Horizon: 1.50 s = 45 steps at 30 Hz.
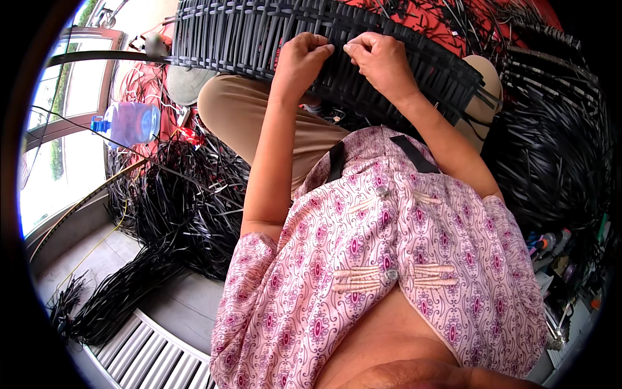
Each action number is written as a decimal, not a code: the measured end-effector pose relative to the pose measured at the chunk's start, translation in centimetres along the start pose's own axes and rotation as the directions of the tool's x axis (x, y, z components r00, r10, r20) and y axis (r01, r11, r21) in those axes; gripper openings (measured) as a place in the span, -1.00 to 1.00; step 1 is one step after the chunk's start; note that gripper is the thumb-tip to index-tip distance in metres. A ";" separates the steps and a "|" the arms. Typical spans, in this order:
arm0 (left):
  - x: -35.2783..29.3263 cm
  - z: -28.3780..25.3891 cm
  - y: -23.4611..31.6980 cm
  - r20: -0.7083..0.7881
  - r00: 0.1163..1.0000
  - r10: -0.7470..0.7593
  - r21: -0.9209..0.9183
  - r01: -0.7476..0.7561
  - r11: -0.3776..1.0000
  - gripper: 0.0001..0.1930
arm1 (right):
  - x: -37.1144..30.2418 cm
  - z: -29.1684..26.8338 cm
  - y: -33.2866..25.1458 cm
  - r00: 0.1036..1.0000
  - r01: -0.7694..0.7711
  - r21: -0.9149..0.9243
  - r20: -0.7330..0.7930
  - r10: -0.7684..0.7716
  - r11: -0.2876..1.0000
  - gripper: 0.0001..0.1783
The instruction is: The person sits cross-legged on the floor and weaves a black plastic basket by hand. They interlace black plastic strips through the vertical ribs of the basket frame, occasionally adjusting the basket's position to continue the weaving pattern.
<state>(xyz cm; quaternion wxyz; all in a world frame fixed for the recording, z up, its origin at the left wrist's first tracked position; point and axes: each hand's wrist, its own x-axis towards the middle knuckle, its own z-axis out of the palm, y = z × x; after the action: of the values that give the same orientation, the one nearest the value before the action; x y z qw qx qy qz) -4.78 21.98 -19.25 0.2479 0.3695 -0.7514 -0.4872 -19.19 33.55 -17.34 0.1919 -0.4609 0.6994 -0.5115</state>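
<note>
A dark woven panel of black plastic strips lies across my knees, with upright ribs and strips running crosswise. Over its middle my left hand is closed, thumb and fingertips pinched together. Just to the right, my right hand is closed in a like pinch, its fingertips pointing at those of the left. Only a small gap separates the two pinches. Whatever lies between the fingertips cannot be made out against the dark weave. Loose strip ends stick out at the panel's right end.
Big heaps of loose black strips lie on both sides of me. A clear blue water jug is at the left by the window. Red sheeting spreads behind the panel. A white slatted piece sits at lower left.
</note>
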 end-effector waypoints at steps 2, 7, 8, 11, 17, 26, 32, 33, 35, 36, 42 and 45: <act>-0.3 0.0 0.3 0.034 0.998 -0.043 -0.242 0.050 0.969 -0.76 | 0.0 0.2 -0.2 1.000 0.022 -0.103 0.005 -0.022 0.994 -0.78; -0.7 -0.8 0.6 0.096 0.989 -0.116 -0.278 0.138 0.951 -0.72 | 0.4 0.8 -0.4 0.994 0.097 -0.314 0.068 -0.080 0.945 -0.77; -0.6 -0.8 0.5 0.106 0.989 -0.099 -0.272 0.124 0.954 -0.71 | 0.5 0.9 -0.4 0.992 0.117 -0.326 0.080 -0.096 0.938 -0.77; -0.1 -0.9 0.0 0.085 0.996 0.034 -0.129 -0.023 0.991 -0.72 | 0.9 1.5 -0.6 0.985 0.165 -0.386 0.104 -0.135 0.908 -0.76; -0.5 -2.5 1.1 0.057 0.998 0.011 0.007 -0.012 1.000 -0.78 | 1.2 1.4 -1.8 0.954 0.297 -0.405 0.094 -0.284 0.865 -0.77; -1.7 -8.9 5.6 -0.142 0.974 0.177 -0.010 -0.180 0.984 -0.85 | 3.9 1.3 -6.4 0.901 0.374 0.128 0.186 -0.392 0.919 -0.68; -1.2 -7.9 5.3 -0.167 0.978 0.126 -0.240 -0.164 0.957 -0.85 | 4.5 2.7 -4.3 0.955 0.158 0.328 0.187 -0.228 0.931 -0.76; -0.4 -7.2 3.0 -0.237 0.959 0.154 -0.175 -0.198 0.965 -0.84 | 4.3 2.4 -4.0 0.969 0.119 0.315 0.168 -0.179 0.942 -0.78; -0.1 -5.7 0.2 -0.268 0.928 0.260 0.181 -0.216 0.959 -0.81 | 3.8 1.8 -3.5 0.989 -0.028 0.350 0.147 -0.025 0.936 -0.77; -0.4 -4.8 -0.5 -0.197 0.942 0.270 0.338 -0.193 0.921 -0.82 | 3.5 1.6 -3.3 0.989 -0.099 0.370 0.140 0.050 0.924 -0.77; -0.9 -1.4 0.6 -0.234 0.932 0.276 0.605 -0.083 0.792 -0.73 | 2.9 1.5 -1.6 0.991 -0.091 0.214 0.117 0.067 0.973 -0.75; -0.7 -1.1 1.2 -0.239 0.931 0.276 0.598 -0.083 0.798 -0.81 | 2.8 2.3 -0.8 0.998 0.055 -0.017 0.039 -0.054 0.998 -0.78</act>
<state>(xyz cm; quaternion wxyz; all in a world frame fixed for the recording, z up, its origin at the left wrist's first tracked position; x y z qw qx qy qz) -3.88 22.23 -17.75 0.2859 0.4261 -0.8460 -0.1449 -18.52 29.89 -17.03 0.1874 -0.4914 0.6872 -0.5012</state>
